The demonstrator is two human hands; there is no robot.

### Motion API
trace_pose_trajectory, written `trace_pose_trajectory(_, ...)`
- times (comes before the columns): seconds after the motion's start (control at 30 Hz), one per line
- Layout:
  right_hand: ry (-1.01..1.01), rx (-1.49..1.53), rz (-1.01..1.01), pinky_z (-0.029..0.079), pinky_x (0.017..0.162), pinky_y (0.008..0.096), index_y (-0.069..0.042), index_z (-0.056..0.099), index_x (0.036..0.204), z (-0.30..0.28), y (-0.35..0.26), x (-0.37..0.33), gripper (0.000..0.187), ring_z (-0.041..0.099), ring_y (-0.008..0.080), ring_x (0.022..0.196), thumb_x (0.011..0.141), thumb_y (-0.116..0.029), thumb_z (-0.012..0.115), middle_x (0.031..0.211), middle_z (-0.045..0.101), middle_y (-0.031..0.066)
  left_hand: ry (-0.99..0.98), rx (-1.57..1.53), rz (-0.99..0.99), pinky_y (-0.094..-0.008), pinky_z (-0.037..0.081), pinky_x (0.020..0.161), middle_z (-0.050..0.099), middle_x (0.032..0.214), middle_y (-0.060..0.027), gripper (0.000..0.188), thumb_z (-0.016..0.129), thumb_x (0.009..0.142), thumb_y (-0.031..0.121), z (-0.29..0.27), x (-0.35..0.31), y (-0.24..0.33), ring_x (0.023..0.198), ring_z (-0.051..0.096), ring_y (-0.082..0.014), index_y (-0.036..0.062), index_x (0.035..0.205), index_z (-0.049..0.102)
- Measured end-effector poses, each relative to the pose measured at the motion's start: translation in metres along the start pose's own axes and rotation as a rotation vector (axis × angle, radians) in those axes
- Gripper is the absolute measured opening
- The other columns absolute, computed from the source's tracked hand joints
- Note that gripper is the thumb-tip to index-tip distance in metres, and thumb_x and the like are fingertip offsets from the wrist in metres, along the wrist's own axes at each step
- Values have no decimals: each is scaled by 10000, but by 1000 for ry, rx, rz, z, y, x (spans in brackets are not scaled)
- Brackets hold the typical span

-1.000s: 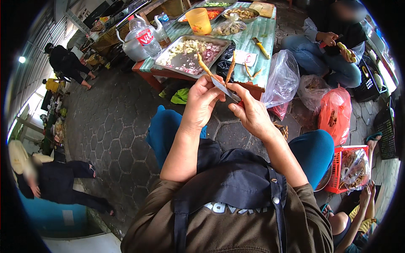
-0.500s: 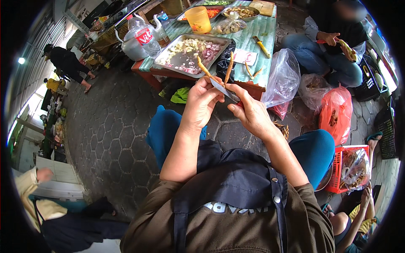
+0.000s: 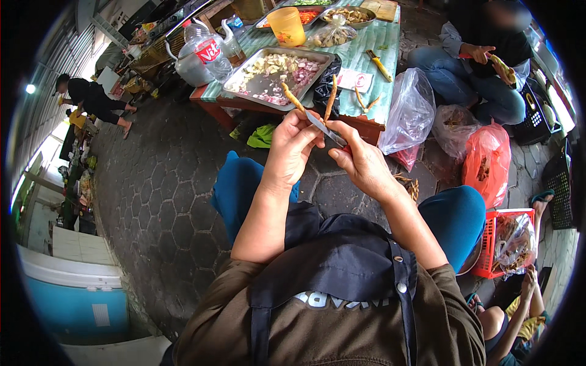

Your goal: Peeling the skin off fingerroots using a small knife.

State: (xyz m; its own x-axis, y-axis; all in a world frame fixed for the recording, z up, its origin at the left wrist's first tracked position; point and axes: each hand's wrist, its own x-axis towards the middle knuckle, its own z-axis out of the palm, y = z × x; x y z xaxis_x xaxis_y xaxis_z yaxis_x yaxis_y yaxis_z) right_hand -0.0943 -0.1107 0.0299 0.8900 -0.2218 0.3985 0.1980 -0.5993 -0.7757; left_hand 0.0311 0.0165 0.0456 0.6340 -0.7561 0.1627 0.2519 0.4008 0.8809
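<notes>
In front of me, my left hand [image 3: 294, 143] is closed around the base of a forked, thin, tan-orange piece [image 3: 292, 96] that looks like a root; its two prongs stick up and apart. My right hand [image 3: 361, 160] grips a small knife by a red handle, mostly hidden in the fingers. The knife blade [image 3: 318, 124] lies slanted against the lower part of the piece, close to my left fingertips. Another forked piece [image 3: 365, 102] of the same colour rests on the table's near right corner.
On the green-clothed table [image 3: 360, 58] stand a metal tray [image 3: 265, 82] of chopped onion, a yellow cup [image 3: 287, 29], a bottle [image 3: 204, 52] and a yellow-handled knife [image 3: 379, 66]. Plastic bags [image 3: 486, 165] and a red basket [image 3: 486, 247] are to my right. A co-worker [image 3: 470, 67] sits far right.
The blade has shifted slightly on the forked piece, while my hands stay nearly in place. A person at the lower left has left the view; the person at the far left has bent and turned.
</notes>
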Motion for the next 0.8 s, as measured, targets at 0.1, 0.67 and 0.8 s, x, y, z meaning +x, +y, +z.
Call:
trace_pose_trajectory(0.1,11,28,-1,483,780,439,-138,389,1325,2,1,0,477,604,369,970,903,-251,579,1182,577,153,1,8,21,-237,477,679,606,909,-62,143,583,897,22,1,0,-2,737,573,-122,23,1034,542)
trace_pose_trajectory(0.67,70,280,19,421,621,332,-106,377,1296,16,13,1,396,470,188,645,957,-249,521,732,454,85,56,211,159,-217,470,672,570,892,-34,141,603,888,29,8,1,-8,724,550,-91,35,1015,540)
trace_pose_trajectory(0.8,79,281,35,413,611,318,-106,374,1299,12,12,1,387,456,165,638,962,-237,512,739,453,60,27,159,129,-223,474,679,582,911,-46,140,592,890,19,7,2,-11,742,550,-96,23,1023,546)
